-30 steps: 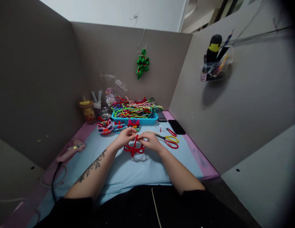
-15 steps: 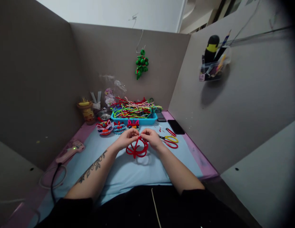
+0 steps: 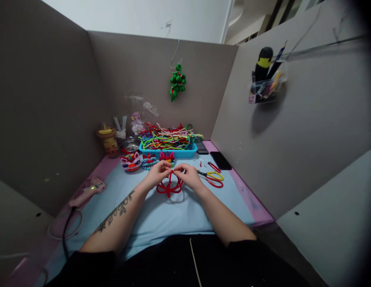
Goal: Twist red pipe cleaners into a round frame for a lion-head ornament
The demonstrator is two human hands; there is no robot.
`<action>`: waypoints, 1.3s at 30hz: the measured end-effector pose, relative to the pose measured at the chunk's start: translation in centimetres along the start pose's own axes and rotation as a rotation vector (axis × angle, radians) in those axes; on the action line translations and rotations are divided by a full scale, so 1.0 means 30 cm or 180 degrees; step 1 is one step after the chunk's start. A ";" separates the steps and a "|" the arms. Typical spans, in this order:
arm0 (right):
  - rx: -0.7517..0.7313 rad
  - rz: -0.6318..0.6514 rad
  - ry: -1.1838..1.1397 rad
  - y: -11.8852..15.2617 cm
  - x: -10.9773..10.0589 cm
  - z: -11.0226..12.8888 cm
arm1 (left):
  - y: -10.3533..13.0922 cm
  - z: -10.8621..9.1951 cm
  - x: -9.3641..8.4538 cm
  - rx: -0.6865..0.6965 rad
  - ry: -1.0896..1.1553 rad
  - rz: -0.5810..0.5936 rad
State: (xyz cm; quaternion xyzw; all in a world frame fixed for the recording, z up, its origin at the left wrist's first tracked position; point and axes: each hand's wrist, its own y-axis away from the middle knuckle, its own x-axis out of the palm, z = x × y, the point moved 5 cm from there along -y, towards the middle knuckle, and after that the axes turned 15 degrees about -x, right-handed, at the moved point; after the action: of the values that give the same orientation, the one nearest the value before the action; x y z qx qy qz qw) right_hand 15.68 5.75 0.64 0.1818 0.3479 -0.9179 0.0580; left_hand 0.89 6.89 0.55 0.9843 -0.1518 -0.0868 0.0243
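Note:
A round red frame of bent fuzzy stems [image 3: 169, 189] hangs just above the blue cloth [image 3: 185, 215]. My left hand [image 3: 158, 173] pinches its top from the left. From the right, my right hand [image 3: 188, 175] pinches the same top point, its fingertips close to the left ones. Exactly what lies between the fingertips is too small to make out. Scissors [image 3: 214, 177] with one yellow and one red handle lie beside my right hand. Behind the hands are small craft animal heads, one pink and red [image 3: 131, 162], one light blue [image 3: 149, 161].
A blue tray [image 3: 167, 153] of colourful stems stands at the back, near a metal bowl [image 3: 131, 145] and a jar [image 3: 109, 141]. A phone [image 3: 220, 160] and red tool [image 3: 214, 166] lie right; a pink glue gun [image 3: 88, 193] lies left.
Both hands have shifted slightly left with the red frame, which has turned a little. The fingertips are still together at its top. The view has tilted slightly.

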 end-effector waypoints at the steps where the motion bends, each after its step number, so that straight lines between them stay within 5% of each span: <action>1: -0.0022 0.0074 0.0092 0.003 0.005 0.006 | 0.001 0.000 0.003 0.0012 -0.0022 0.0017; 12: -0.0081 0.0035 0.0399 0.010 0.022 0.013 | 0.000 0.010 0.013 0.0055 0.0102 -0.0033; 24: -0.0684 0.0051 0.1168 0.014 0.021 0.034 | -0.024 0.047 0.007 0.0009 0.0328 -0.0007; 34: -0.0158 0.0397 0.1000 0.016 0.061 -0.019 | -0.022 0.043 0.002 -0.0284 0.0652 0.0030; 39: 0.0291 0.0112 0.0248 0.007 0.035 -0.087 | -0.038 0.040 -0.075 -0.0212 0.0922 -0.0646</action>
State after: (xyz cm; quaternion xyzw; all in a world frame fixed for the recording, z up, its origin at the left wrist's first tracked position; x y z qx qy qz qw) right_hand 15.52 7.33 -1.68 0.2259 0.3044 -0.9239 0.0522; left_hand -1.11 8.63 -0.34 0.9954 -0.0437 0.0488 0.0696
